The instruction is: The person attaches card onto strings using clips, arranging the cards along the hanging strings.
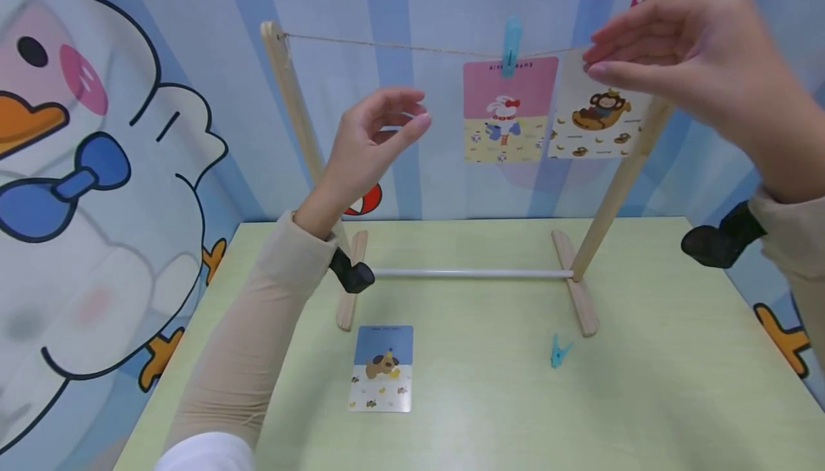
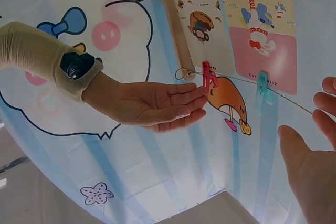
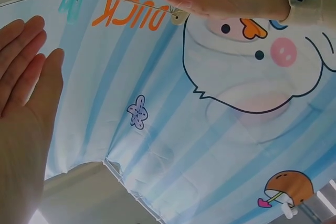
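Note:
My right hand (image 1: 696, 63), fingers loosely bent and holding nothing, is raised in front of the monkey card (image 1: 602, 109). That white card hangs from the string under a pink clothespin (image 2: 208, 75); the fingertips overlap the clip in the left wrist view. My left hand (image 1: 383, 134) hovers empty left of the hung cards, its thumb apart from relaxed fingers. Between the hands a pink and yellow rabbit card (image 1: 509, 113) hangs by a light blue clothespin (image 1: 512, 45). On the table lie a blue and white dog card (image 1: 380, 378) and another blue clothespin (image 1: 558, 351).
A wooden stand carries the string (image 1: 387, 44) between its left post (image 1: 293, 95) and right post (image 1: 621, 185). A white rod (image 1: 470, 273) joins its feet low over the pale table (image 1: 477, 414). Behind it is a blue striped backdrop (image 1: 425, 185) with cartoon ducks.

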